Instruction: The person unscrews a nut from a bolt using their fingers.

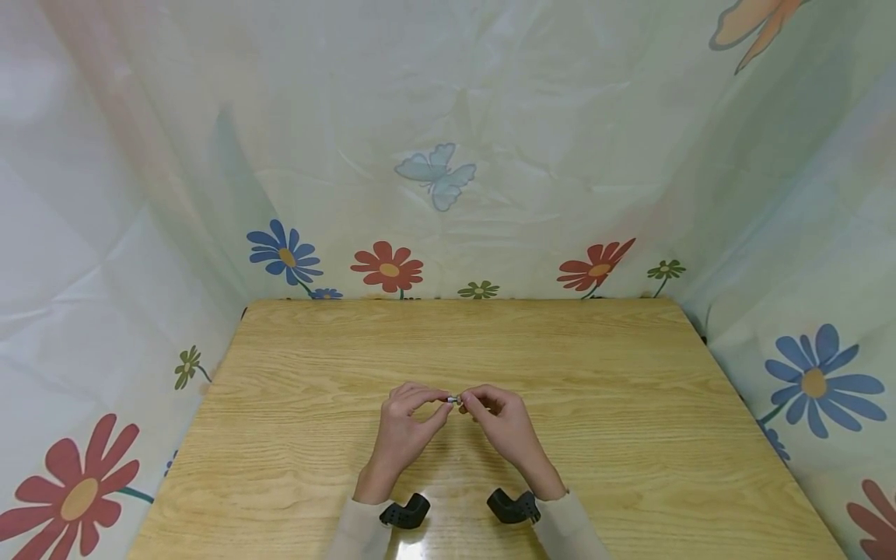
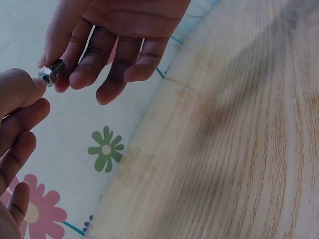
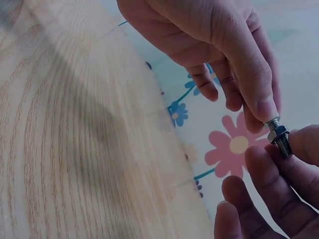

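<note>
"What's that you've got?"

"A small bolt (image 3: pixel 284 146) with a hex nut (image 3: pixel 277 132) partway along it. I'm holding it in the air, above the tabletop (image 1: pixel 630 373)."

"Holding it how?"

"My left hand (image 1: pixel 408 424) pinches one end between thumb and finger, and my right hand (image 1: pixel 505 429) pinches the dark threaded end the same way. The nut sits between the two pinches. My right hand's other fingers are loosely bent and hold nothing."

"So which step is this?"

"I'd call it working the nut along the thread. Whether it's going on or coming off, I can't tell."

"And what does the next move call for?"

"To my mind, a steady pinch on one side and small fingertip turns on the other, both kept in line so the thread doesn't bind. I may need to shift one grip onto the nut first, since both hands are out at the ends. It's tiny, so a loose pinch could drop it."
</note>
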{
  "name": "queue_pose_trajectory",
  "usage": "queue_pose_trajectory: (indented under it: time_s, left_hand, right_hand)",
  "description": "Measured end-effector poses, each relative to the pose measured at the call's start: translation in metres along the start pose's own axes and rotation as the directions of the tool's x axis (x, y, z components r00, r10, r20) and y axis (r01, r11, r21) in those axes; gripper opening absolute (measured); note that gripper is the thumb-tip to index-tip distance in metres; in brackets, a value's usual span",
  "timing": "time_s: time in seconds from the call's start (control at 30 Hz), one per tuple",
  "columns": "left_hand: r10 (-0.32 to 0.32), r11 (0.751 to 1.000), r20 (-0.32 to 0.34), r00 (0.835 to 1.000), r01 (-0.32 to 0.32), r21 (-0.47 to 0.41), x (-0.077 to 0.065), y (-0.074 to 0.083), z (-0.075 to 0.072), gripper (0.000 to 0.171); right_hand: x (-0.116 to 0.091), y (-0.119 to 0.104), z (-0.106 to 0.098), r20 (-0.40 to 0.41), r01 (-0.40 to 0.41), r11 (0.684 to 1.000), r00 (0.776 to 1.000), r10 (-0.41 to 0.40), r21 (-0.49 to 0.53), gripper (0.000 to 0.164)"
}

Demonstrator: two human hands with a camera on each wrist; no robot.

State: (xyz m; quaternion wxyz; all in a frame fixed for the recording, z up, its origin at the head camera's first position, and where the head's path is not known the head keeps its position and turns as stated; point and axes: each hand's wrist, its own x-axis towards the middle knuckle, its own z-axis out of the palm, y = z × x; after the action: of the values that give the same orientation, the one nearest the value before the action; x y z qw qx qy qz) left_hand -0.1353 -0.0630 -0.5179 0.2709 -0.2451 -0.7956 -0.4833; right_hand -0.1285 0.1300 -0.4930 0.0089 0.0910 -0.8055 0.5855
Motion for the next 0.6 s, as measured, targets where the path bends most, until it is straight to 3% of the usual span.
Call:
queue_pose_trajectory:
  time_s: [0.4,0.6]
  left_hand:
    - [0.015,1.000,-0.001,1.000,-0.015,0.001,-0.0016,-0.0007,0.0002,0.016]
    - [0.017,1.000,-0.003,1.000,-0.017,0.008,-0.0030,-0.0031,0.0009,0.017]
  right_hand:
    - [-0.0005,0.0033,-0.0014,0.061,0.027,0.998,0.998,-0.030,0.053,0.016]
    - [-0.0015,0.0049,-0.0019,0.064,0.118,0.990,0.990,-0.124,0.082,0.012]
